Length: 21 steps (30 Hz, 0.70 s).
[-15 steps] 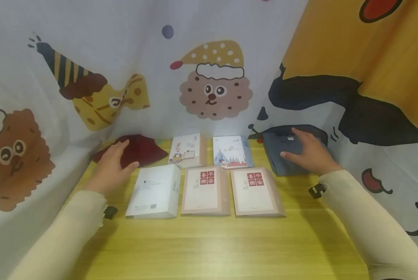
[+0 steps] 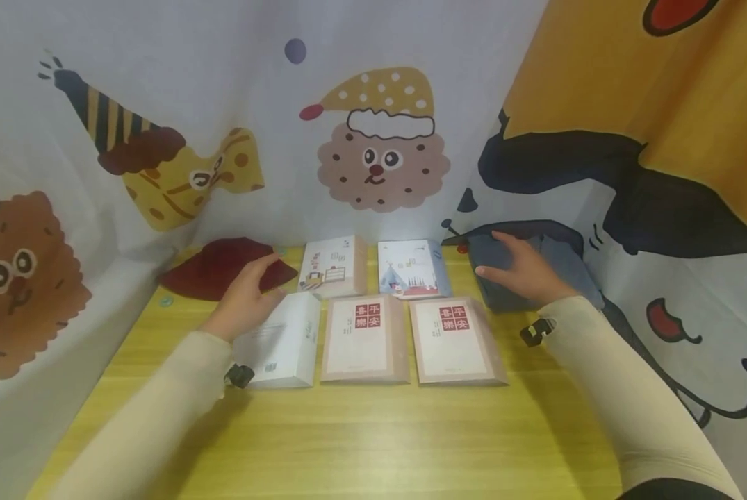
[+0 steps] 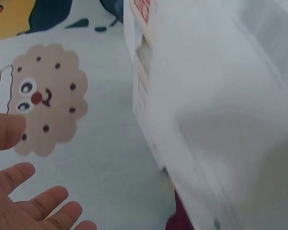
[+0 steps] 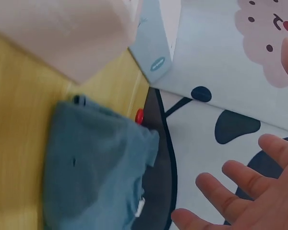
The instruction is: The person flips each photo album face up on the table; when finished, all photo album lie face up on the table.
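Observation:
My left hand [image 2: 243, 298] hovers over the upper left part of a white book [image 2: 285, 340] with a barcode, fingers spread and holding nothing. Behind that hand lies a dark red bucket hat [image 2: 207, 271]. My right hand [image 2: 526, 272], also spread, hangs above a folded blue garment [image 4: 96, 167] at the back right. In the right wrist view its fingers are apart from the cloth. Two matching pink-bordered books [image 2: 356, 351] [image 2: 454, 351] with red square characters lie in the front row. Two illustrated books [image 2: 329, 267] [image 2: 411, 269] lie behind them.
All of it lies on a yellow wood-grain table [image 2: 373, 437]. A white curtain [image 2: 223, 55] with cartoon prints hangs behind and at both sides. Small round pieces, one greenish [image 2: 166, 301] and one red [image 2: 462, 248], lie near the hat and the garment.
My left hand has moved right, from over the hat to over the white book. The right hand has shifted slightly left above the garment. The books have not moved.

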### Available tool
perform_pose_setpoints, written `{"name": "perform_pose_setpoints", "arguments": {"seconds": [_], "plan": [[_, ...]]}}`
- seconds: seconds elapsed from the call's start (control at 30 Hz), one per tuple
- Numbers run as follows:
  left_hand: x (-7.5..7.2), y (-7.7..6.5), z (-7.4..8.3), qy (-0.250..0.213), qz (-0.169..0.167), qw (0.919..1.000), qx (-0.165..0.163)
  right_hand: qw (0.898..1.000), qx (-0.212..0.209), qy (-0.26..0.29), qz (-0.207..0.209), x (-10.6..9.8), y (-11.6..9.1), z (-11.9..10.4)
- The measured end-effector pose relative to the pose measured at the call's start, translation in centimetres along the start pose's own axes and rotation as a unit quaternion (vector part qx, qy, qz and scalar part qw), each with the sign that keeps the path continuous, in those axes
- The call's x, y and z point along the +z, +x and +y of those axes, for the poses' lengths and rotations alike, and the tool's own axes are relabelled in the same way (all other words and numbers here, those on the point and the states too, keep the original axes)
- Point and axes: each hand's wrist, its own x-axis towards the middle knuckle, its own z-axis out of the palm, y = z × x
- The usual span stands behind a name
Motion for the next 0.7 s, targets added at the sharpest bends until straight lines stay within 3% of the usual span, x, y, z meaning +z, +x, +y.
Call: {"name": "perform_pose_setpoints", "arguments": {"seconds": [0.2, 0.4, 0.57, 0.7], "plan": [[2.2, 1.1, 1.6, -0.061, -0.02, 0.9979, -0.006, 0.998, -0.007, 0.062, -0.017, 1.3, 0.7, -0.8], [4.3, 2.3, 3.7, -0.164, -0.06, 0.9846, -0.009, 0.995, -0.013, 0.089, -0.043, 2.7, 1.8, -2.2], [5.9, 3.9, 4.7, -0.194, -0.084, 0.9773, -0.008, 0.992, 0.008, 0.1, -0.076, 3.9, 3.1, -3.1], [7.3, 5.3, 5.5, -0.206, -0.098, 0.9733, -0.025, 0.991, 0.02, 0.094, -0.09, 4.5, 4.0, -3.5]]}}
